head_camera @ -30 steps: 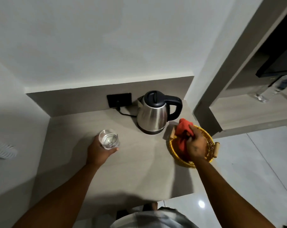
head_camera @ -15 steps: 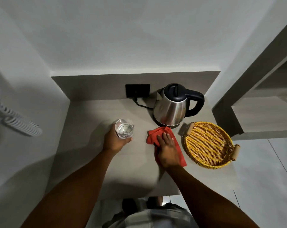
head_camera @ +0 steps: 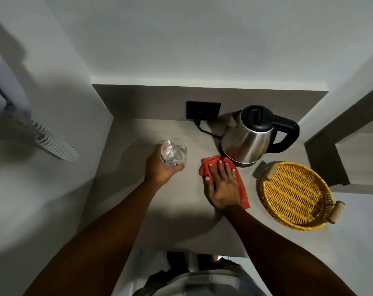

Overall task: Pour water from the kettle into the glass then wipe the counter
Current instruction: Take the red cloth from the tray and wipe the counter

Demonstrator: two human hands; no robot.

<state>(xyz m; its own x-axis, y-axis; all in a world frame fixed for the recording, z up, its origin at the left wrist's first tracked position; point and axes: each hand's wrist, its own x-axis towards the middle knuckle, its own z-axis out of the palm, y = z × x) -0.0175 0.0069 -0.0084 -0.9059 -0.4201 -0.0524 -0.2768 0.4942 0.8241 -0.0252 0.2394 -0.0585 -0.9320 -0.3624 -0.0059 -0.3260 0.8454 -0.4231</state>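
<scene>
A clear glass (head_camera: pixel 174 152) with water in it is held by my left hand (head_camera: pixel 159 167), which wraps it from the left at the middle of the grey counter (head_camera: pixel 181 223). My right hand (head_camera: pixel 223 185) lies flat, fingers spread, pressing a red cloth (head_camera: pixel 242 189) onto the counter just in front of the kettle. The steel kettle (head_camera: pixel 248 137) with black lid and handle stands upright on its base at the back right, its handle pointing right.
A yellow woven basket (head_camera: pixel 295 193) with two handles sits at the counter's right edge. A black wall socket (head_camera: pixel 203 110) with the kettle's cord is on the back panel. A coiled white cord (head_camera: pixel 55 144) hangs on the left wall. A shelf unit stands to the right.
My right hand took the red cloth out of the basket and laid it flat on the counter in front of the kettle. My left hand stayed on the glass.
</scene>
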